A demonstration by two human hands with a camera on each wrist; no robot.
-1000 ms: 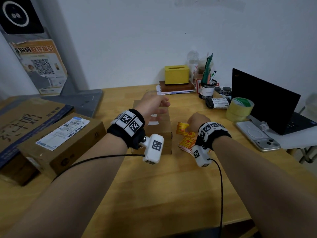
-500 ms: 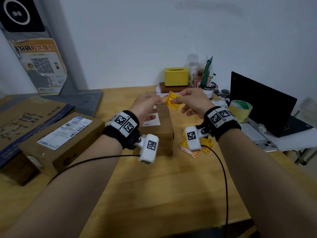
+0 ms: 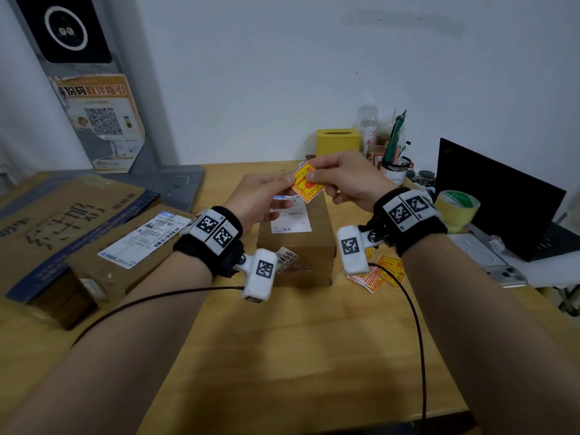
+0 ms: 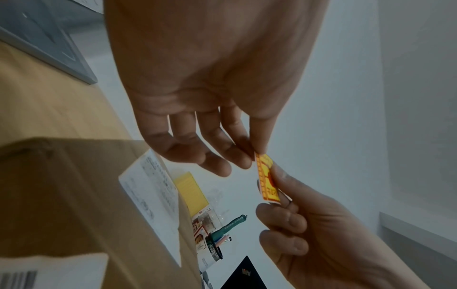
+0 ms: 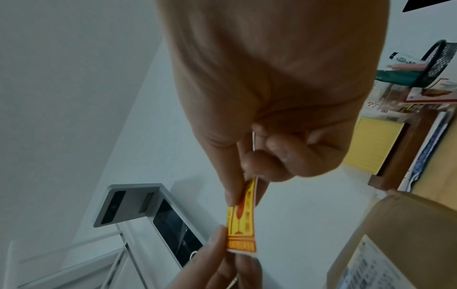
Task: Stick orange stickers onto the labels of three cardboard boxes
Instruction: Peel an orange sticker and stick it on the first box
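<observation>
Worktop [image 3: 282,356] of pale yellow wood fills the head view, carrying everything else. Towards nine o'clock lies a large flat brown cardboard box with a blue edge [image 3: 56,221], and just beside it a medium brown cardboard box [image 3: 125,262] whose white shipping label [image 3: 144,240] faces up. At the middle, towards twelve o'clock, stands a small narrow brown cardboard box [image 3: 298,246] with its own white printed label [image 3: 290,216] on top. A black laptop [image 3: 499,196] sits at two o'clock, with a roll of pale yellow tape [image 3: 458,208] near it. A loose heap of orange-and-yellow stickers [image 3: 383,271] lies on the worktop at three o'clock of the narrow box, partly hidden by the right wrist camera

Above that box's label, both hands hold one orange-and-yellow square sticker [image 3: 307,183] in the air, clear of the label. The left hand [image 3: 260,199] pinches its left edge between thumb and fingertips, the other fingers loosely extended. The right hand [image 3: 351,180] pinches the opposite edge between thumb and forefinger, the remaining fingers curled under
</observation>
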